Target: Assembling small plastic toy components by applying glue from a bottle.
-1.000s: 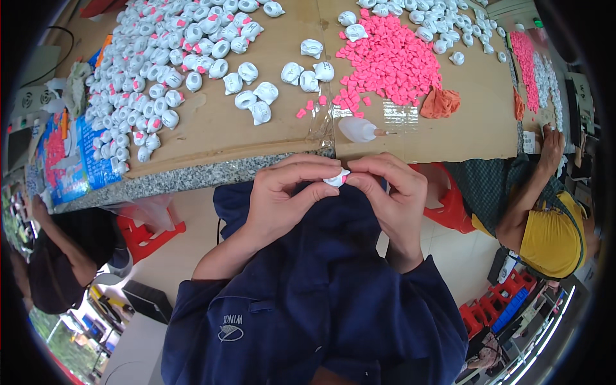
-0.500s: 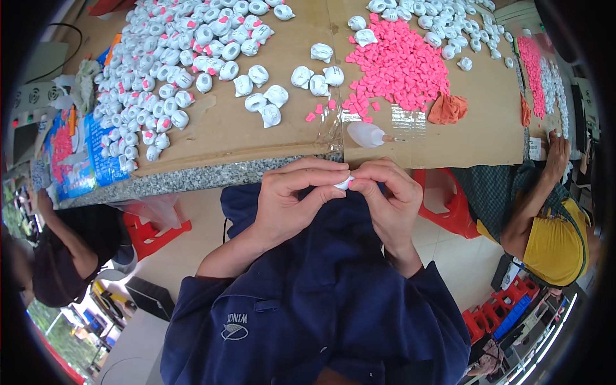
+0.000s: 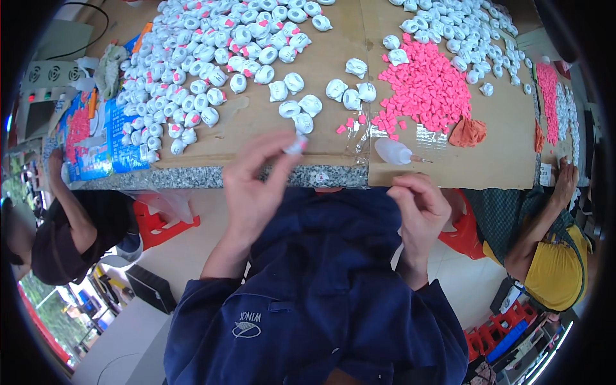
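My left hand (image 3: 253, 186), slightly blurred, is lifted over the table's front edge. Between its thumb and fingertips is a small white cat-head-shaped piece (image 3: 295, 146) with a pink bit on it. My right hand (image 3: 421, 208) hangs by the edge, fingers curled in toward the thumb; nothing shows in them. A squeeze bottle (image 3: 393, 153) of pale liquid with a thin tip lies on the cardboard (image 3: 487, 163) above that hand. Beyond it is a heap of small pink bow-shaped pieces (image 3: 427, 90). Several loose white pieces (image 3: 303, 123) sit just past my left hand.
White pieces, many with pink bits, form a large pile (image 3: 212, 51) at far left; plain white ones (image 3: 471, 25) are at far right. An orange cloth (image 3: 468, 133) lies by the pink heap. Co-workers sit on both sides, one in a yellow top (image 3: 555, 266). Red stools (image 3: 157, 224) stand nearby.
My hands were together over the white piece and are now apart. The left has carried the piece left and toward the table; the right has drawn away to the right. The view has shifted.
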{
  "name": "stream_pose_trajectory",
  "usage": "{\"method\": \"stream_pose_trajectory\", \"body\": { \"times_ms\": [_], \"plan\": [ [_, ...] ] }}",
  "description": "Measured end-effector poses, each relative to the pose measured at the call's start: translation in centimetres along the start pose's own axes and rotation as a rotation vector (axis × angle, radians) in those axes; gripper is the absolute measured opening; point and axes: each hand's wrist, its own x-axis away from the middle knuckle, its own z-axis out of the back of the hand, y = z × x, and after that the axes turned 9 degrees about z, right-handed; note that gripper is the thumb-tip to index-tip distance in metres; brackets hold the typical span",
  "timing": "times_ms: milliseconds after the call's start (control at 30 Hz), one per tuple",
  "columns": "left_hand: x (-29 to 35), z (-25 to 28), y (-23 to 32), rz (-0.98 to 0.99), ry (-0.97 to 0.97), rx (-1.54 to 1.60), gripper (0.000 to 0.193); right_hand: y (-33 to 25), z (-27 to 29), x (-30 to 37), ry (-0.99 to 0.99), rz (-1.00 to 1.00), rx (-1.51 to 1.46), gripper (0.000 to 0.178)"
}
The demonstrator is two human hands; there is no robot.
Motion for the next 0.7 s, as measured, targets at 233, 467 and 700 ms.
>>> {"method": "stream_pose_trajectory", "body": {
  "times_ms": [233, 467, 700],
  "plan": [
    [-2.1, -0.3, 0.4, -0.259, 0.423, -0.66, 0.026, -0.1, -0.9, -2.3, 0.161, 0.053, 0.309, 0.031],
    [-2.2, -2.8, 0.0, -0.399, 0.444, -0.774, 0.026, 0.7, -0.9, -2.1, 0.017, 0.27, 0.275, 0.038],
    [-0.2, -3.2, 0.3, -0.284, 0.237, -0.24, 0.024, -0.4, 0.3, 0.0, 0.042, 0.159, -0.083, 0.04]
  ]
}}
